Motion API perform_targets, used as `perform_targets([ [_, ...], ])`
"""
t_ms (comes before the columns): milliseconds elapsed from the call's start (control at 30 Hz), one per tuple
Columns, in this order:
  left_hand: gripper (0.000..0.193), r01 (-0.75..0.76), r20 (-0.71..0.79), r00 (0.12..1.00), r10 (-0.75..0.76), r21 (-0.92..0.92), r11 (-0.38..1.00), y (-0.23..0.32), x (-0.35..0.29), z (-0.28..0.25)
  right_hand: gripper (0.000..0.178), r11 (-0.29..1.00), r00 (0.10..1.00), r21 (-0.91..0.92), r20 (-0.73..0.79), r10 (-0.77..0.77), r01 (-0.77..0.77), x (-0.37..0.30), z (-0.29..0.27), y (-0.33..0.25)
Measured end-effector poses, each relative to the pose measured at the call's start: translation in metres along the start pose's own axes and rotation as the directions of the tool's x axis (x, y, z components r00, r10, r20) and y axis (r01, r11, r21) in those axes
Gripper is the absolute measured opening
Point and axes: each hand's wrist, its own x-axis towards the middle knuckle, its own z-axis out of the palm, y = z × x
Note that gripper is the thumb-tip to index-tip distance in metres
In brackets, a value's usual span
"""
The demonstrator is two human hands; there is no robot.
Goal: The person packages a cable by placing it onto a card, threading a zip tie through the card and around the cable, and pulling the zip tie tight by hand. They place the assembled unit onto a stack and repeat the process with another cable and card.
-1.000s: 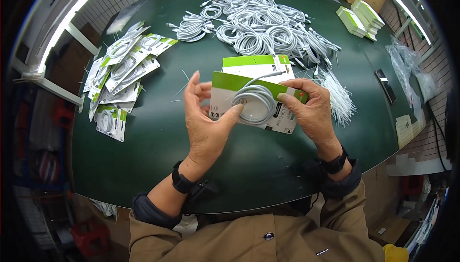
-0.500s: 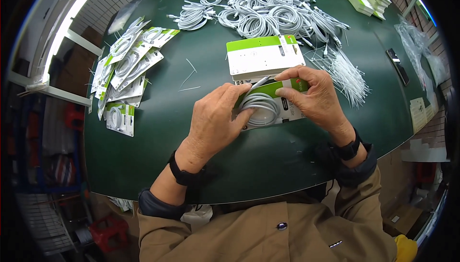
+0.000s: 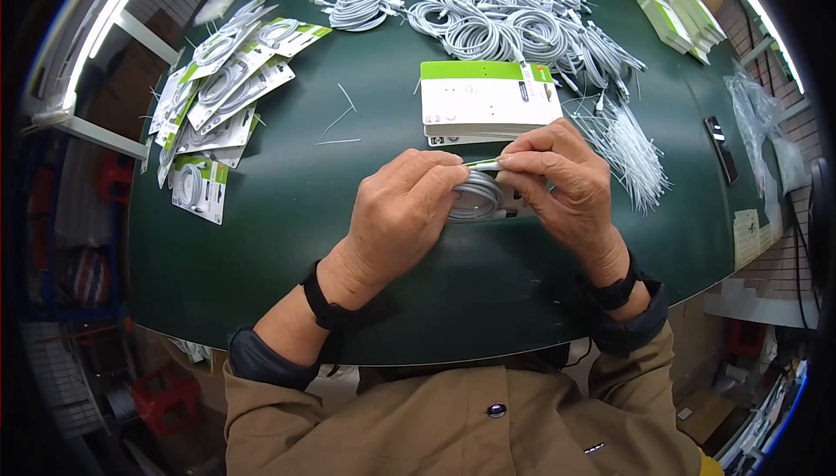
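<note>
Cable (image 3: 475,201), grey-white and wound in a coil, sits against a green-and-white card (image 3: 515,203) between the two hands, near the middle of the dark green bench (image 3: 287,215). Bare surface runs from the coil to the bench's near edge, and more lies open to the left, as far as a heap of carded cables (image 3: 231,84), crossed only by a few thin loose ties (image 3: 348,110). Ahead there is little room: a stack of cards (image 3: 492,97) stands just beyond the fingers, with a large pile of cables (image 3: 496,6) behind it. A bundle of white ties (image 3: 629,158) lies just beside the right hand (image 3: 570,184); a dark phone (image 3: 721,149) is well apart, toward the right edge.

Both forearms come up from below and angle inward, knuckles uppermost, fingertips almost meeting. The left hand (image 3: 396,206) is closed on the left end of the card and coil. The right pinches a slim white piece at the card's top edge between thumb and fingers.

The left fingers cover part of the coil, and most of the card is hidden. Whether the white piece is the cable's end or a tie is hard to make out.
</note>
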Motion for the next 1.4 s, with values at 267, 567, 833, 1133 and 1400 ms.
perform_targets([
  [267,0.030,-0.052,-0.026,0.998,0.053,0.040,0.998,0.0022,-0.0044,0.0022,0.024,0.997,0.998,0.044,0.012,0.061,-0.061,-0.0059,0.0042,0.0018],
  [567,0.031,-0.085,0.005,0.996,0.085,0.059,0.995,0.0071,-0.0039,0.0015,0.023,0.991,0.995,0.090,0.037,0.092,-0.095,-0.0067,0.0016,-0.0007],
  [833,0.032,-0.105,0.020,0.994,0.104,0.059,0.993,0.0059,-0.0059,0.0004,0.020,0.989,0.990,0.083,0.091,0.112,-0.119,-0.0041,-0.0022,-0.0029],
  [1133,0.033,-0.097,0.044,0.995,0.094,0.082,0.992,0.0071,-0.0046,-0.0018,0.019,0.991,0.988,0.046,0.094,0.119,-0.124,-0.0034,-0.0021,-0.0044],
  [1400,0.032,-0.100,0.069,0.993,0.095,0.083,0.991,0.0037,-0.0052,-0.0036,0.018,0.991,0.988,0.045,0.103,0.118,-0.123,-0.0035,-0.0027,-0.0036],
])
